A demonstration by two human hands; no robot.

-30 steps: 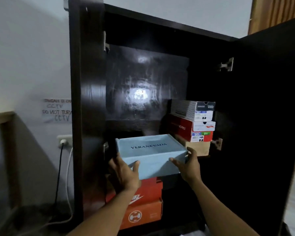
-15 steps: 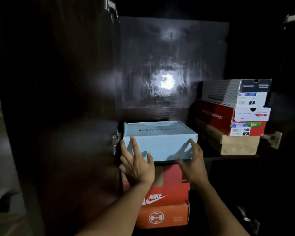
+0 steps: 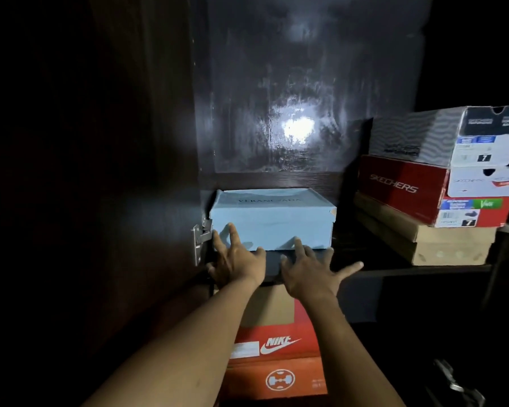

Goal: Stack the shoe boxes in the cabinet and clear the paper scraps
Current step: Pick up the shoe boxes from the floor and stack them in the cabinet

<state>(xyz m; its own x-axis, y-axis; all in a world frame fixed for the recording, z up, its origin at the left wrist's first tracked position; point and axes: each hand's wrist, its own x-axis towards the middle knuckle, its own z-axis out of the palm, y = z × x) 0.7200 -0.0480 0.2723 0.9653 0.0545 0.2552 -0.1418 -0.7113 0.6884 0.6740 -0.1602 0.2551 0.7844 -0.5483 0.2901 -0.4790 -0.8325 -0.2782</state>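
A pale blue shoe box (image 3: 272,218) rests on the dark cabinet shelf (image 3: 365,259), at its left end. My left hand (image 3: 235,259) is open, fingertips touching the box's front lower left. My right hand (image 3: 309,271) is spread open just below the box's front, at the shelf edge, holding nothing. On the right of the shelf stands a stack: a grey-and-white box (image 3: 441,136) on a red Skechers box (image 3: 423,192) on a brown cardboard box (image 3: 417,239). Under the shelf are orange Nike boxes (image 3: 276,348). I see no paper scraps.
The open dark cabinet door (image 3: 100,171) fills the left, with a metal hinge (image 3: 200,239) beside the blue box. The glossy back panel (image 3: 291,113) reflects a light. Another metal hinge (image 3: 453,380) shows at the lower right.
The blue box went from being held above the orange boxes to resting on the shelf, pushed further in. Both hands let go and opened. The view moved closer into the cabinet.
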